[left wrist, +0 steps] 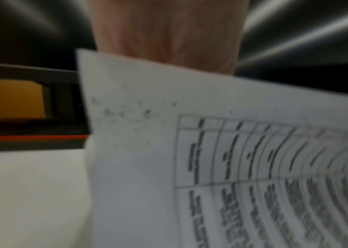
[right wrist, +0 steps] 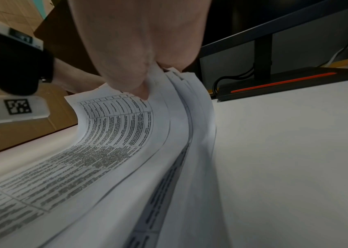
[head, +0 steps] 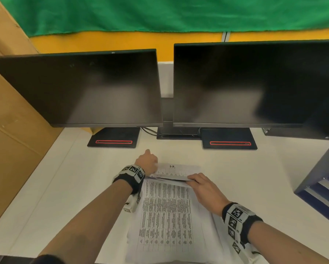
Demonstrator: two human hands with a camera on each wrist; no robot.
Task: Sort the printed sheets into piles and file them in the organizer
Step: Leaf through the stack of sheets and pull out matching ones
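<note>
Currently right hand (head: 203, 189) pinches lifted printed sheets (head: 165, 212); left hand (head: 147, 161) grips far corner.

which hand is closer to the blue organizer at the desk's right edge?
Right. The right hand pinches the far edge of the white printed sheets, on the side toward the dark blue tiered organizer. The left hand holds their far left corner, farther away.

two monitors (head: 79, 88) — each on one stand (head: 114, 138), one stack of printed sheets (head: 165, 216), two hands (head: 205, 191), one organizer (head: 320, 180)

Two dark monitors (head: 79, 88) stand on a white desk (head: 64, 178) before a green cloth (head: 160, 14).
</note>
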